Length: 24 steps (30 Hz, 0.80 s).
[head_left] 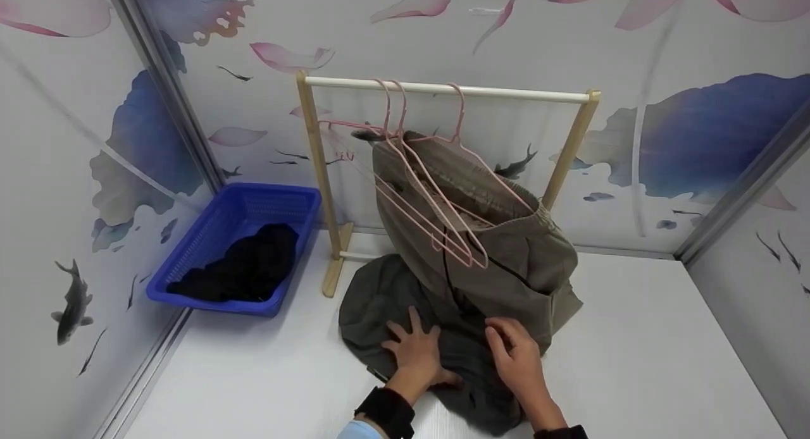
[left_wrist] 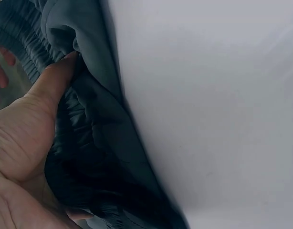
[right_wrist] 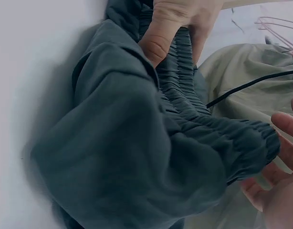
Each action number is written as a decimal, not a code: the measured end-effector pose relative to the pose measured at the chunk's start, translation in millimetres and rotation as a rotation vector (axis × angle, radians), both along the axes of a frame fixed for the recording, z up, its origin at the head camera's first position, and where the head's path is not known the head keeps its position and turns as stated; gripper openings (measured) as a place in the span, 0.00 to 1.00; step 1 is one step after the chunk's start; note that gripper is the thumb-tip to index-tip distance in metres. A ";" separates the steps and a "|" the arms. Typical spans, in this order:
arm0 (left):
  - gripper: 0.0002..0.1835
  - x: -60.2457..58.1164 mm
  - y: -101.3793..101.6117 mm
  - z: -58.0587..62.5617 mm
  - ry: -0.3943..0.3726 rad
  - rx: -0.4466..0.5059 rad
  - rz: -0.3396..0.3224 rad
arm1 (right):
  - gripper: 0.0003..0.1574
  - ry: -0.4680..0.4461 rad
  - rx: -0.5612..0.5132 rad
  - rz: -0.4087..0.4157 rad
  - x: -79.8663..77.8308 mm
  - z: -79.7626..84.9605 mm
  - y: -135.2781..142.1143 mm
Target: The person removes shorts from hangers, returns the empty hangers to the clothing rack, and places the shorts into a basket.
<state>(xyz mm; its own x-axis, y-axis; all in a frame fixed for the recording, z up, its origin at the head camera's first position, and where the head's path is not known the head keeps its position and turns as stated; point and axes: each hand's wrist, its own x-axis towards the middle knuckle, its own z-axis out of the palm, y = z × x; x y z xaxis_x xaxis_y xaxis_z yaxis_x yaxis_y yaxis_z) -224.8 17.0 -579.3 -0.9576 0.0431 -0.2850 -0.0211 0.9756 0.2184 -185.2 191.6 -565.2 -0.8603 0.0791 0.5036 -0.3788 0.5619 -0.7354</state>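
Dark grey pants (head_left: 405,293) with a gathered elastic waistband (right_wrist: 177,81) lie bunched on the white table. My left hand (head_left: 417,353) rests on them with fingers spread, its thumb (left_wrist: 56,78) against a fold at the waistband. My right hand (head_left: 519,360) is at their right side, fingers loosely bent; in the right wrist view its fingers (right_wrist: 287,126) are at the waistband's end, and contact is hard to tell. Just behind, khaki pants (head_left: 506,262) with a black drawstring hang from a pink hanger (head_left: 459,110), their lower part drooping onto the table.
A wooden rack with a white rail (head_left: 525,94) stands behind the pants. More pink hangers (head_left: 395,110) hang on its left half, overlapping the khaki pants. At the left, a blue basket (head_left: 221,202) holds a black garment (head_left: 247,268). Printed panels enclose the table (head_left: 658,338).
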 end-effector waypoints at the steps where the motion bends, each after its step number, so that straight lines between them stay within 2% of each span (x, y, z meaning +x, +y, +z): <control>1: 0.61 -0.1 0.3 -0.5 0.000 0.003 0.004 | 0.08 -0.004 0.004 0.002 -0.3 -0.8 -0.4; 11: 0.50 6.0 -1.7 -1.3 0.021 0.025 0.030 | 0.08 -0.032 0.009 0.009 0.8 -1.0 -3.0; 14: 0.45 9.8 -4.0 -0.8 0.056 0.040 0.034 | 0.08 -0.033 0.002 0.011 1.2 -1.1 -3.8; 16: 0.39 12.9 -7.0 -0.9 0.126 0.061 0.033 | 0.08 -0.034 0.000 0.008 1.2 -1.9 -4.3; 22: 0.19 22.4 -23.3 -4.6 0.406 0.139 0.009 | 0.08 -0.030 0.007 0.008 1.2 -7.2 -6.2; 24: 0.14 24.7 -29.9 -6.6 0.467 0.160 -0.002 | 0.08 -0.031 0.007 0.011 1.4 -9.1 -6.6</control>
<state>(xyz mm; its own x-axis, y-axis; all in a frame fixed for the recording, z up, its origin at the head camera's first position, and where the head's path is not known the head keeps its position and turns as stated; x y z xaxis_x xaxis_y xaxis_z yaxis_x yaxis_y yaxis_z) -200.1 -12.9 -585.9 -0.9812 0.0535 0.1852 0.1169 0.9292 0.3506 -183.8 185.0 -574.3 -0.8763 0.0661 0.4772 -0.3619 0.5634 -0.7427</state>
